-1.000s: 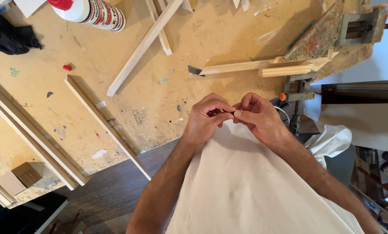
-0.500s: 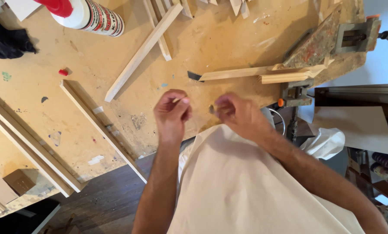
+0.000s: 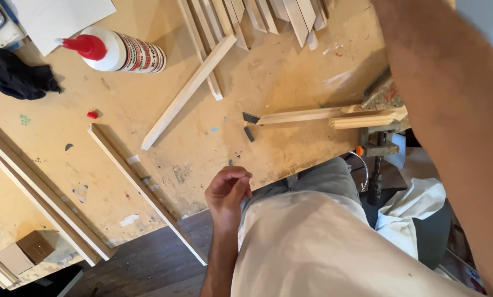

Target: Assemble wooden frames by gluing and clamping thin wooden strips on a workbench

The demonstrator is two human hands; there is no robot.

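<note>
Fingertips of the left hand point(image 3: 228, 192) pinch together at the workbench point(image 3: 290, 82) edge, what they hold too small to tell, while the right forearm point(image 3: 450, 110) reaches up out of frame, its hand unseen, past two clamped wooden strips point(image 3: 334, 116).

Bare workbench point(image 3: 290, 148) lies open just ahead of the left hand point(image 3: 227, 192). A loose wood strip point(image 3: 188, 91) slants across farther in. Clamped strips point(image 3: 334, 116) and a clamp point(image 3: 376, 151) block the right.
</note>
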